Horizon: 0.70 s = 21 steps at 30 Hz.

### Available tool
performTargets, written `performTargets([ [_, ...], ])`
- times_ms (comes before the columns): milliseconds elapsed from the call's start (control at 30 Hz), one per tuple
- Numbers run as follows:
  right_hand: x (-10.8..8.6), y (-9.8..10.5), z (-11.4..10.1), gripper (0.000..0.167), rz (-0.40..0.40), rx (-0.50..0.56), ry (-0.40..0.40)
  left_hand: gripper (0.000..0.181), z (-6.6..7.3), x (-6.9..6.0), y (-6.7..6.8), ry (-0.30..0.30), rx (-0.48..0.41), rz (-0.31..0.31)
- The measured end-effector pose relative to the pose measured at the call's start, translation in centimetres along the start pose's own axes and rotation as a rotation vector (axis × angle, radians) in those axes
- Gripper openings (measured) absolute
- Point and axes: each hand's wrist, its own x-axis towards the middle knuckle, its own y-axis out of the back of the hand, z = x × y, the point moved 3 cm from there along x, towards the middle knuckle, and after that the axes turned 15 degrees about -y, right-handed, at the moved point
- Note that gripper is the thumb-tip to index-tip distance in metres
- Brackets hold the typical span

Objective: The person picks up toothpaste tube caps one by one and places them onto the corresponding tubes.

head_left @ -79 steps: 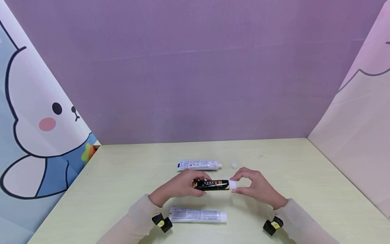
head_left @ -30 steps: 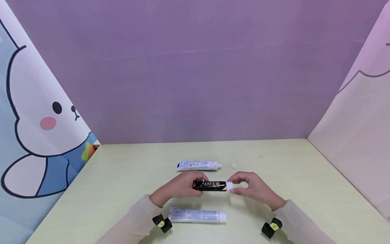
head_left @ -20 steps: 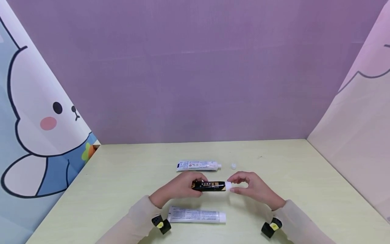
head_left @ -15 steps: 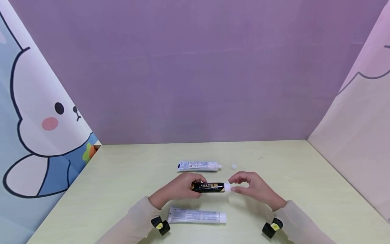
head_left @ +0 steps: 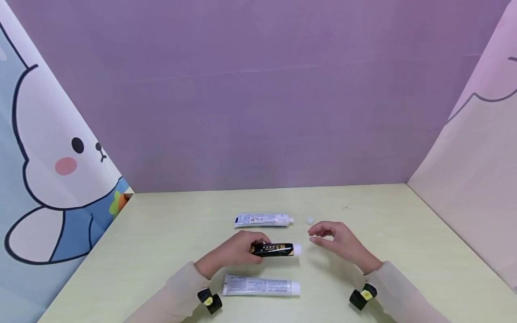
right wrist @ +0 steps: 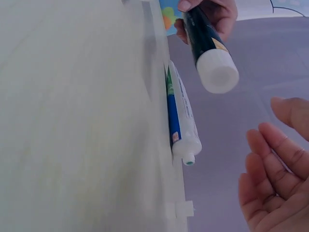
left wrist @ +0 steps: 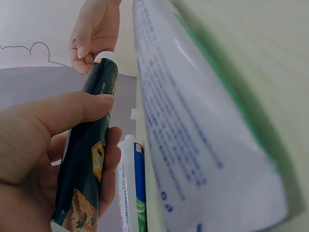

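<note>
Gripping a glossy black cylindrical tube with white cap (head_left: pixel 276 250) above the pale desk (head_left: pixel 383 220), head view: left hand (head_left: pixel 242 248); right hand (head_left: pixel 337 240) relaxed, holding nothing. Left wrist: one-handed hold; slackening could drop it. Right wrist: white-and-blue plastic tube (right wrist: pixel 182 111), nozzle (right wrist: pixel 189 158) bare; squeezing might leak.

From where I stand, the black tube (head_left: pixel 274 250) shows one legible large gold character, 王; its neighbour and the small lettering cannot be resolved. Near white tube (head_left: pixel 258 285): blue print lines, illegible. Far white tube (head_left: pixel 263 220): small print, illegible.
</note>
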Motion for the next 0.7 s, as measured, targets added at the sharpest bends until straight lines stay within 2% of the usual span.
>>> performTargets([
  [233,0.7,1.1,0.5,0.017,0.059,-0.047,-0.095,0.037,-0.1,-0.3,-0.3,0.009,-0.016,-0.005],
  [700,2.8,1.6,2.4,0.027,0.097,0.055,-0.259,0.039,-0.3,-0.6,-0.6,0.059,0.000,-0.037],
])
